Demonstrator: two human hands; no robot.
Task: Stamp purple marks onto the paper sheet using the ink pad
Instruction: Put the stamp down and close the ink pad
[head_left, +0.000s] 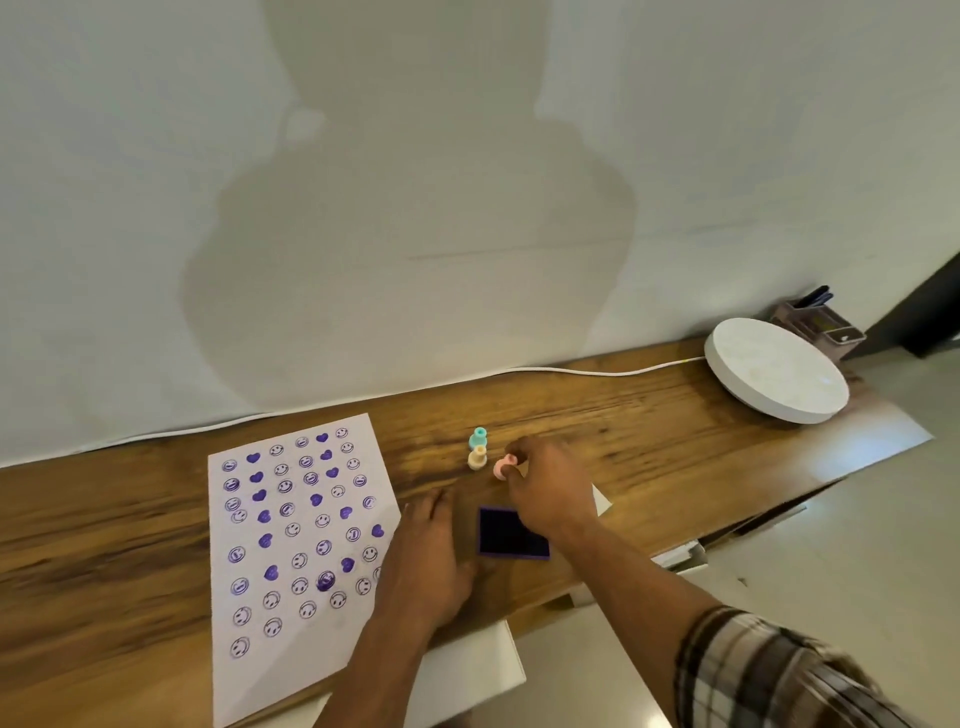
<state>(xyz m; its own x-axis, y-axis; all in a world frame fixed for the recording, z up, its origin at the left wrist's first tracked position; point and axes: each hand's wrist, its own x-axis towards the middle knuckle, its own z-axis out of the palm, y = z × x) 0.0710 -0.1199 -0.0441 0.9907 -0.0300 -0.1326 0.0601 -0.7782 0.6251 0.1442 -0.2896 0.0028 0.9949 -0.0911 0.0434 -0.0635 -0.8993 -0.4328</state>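
Dozens of purple marks fill the white paper sheet (291, 525); my left hand (431, 561), fingers flat together, steadies its edge; the open purple ink pad (511, 534) waits; my right hand (548, 486) pinches the pink stamp (502, 466).

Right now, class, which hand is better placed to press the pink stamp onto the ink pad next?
The right hand: its fingers are already at the pink stamp, just behind the ink pad. The left hand lies flat at the paper sheet's edge.
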